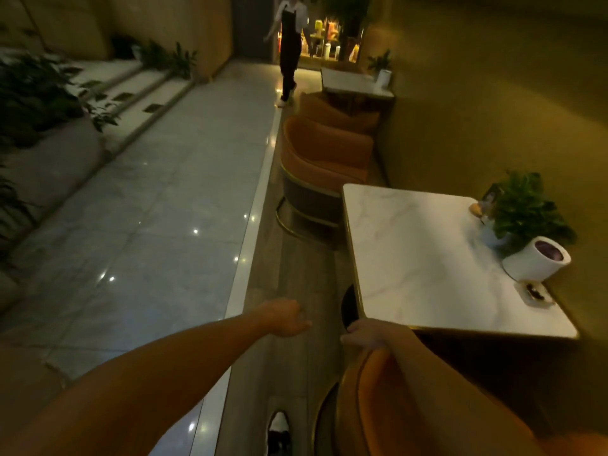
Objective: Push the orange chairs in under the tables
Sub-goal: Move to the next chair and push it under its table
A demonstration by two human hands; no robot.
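Observation:
An orange chair (365,403) stands at the near side of the white marble table (427,258), its seat partly beneath the tabletop. My right hand (368,334) grips the top of this chair's backrest at the table's near left corner. My left hand (289,317) hangs free over the wood floor to the left, fingers loosely curled, holding nothing. A second orange chair (322,166) stands at the table's far side, its back towards me. A third orange chair (332,110) sits beyond it at a further white table (348,82).
On the near table stand a potted plant (523,209), a white cylindrical holder (536,263) and a small dish (534,292). A person in a dark apron (289,44) walks in the aisle ahead. Planters and steps (131,90) line the left. My shoe (279,432) is below.

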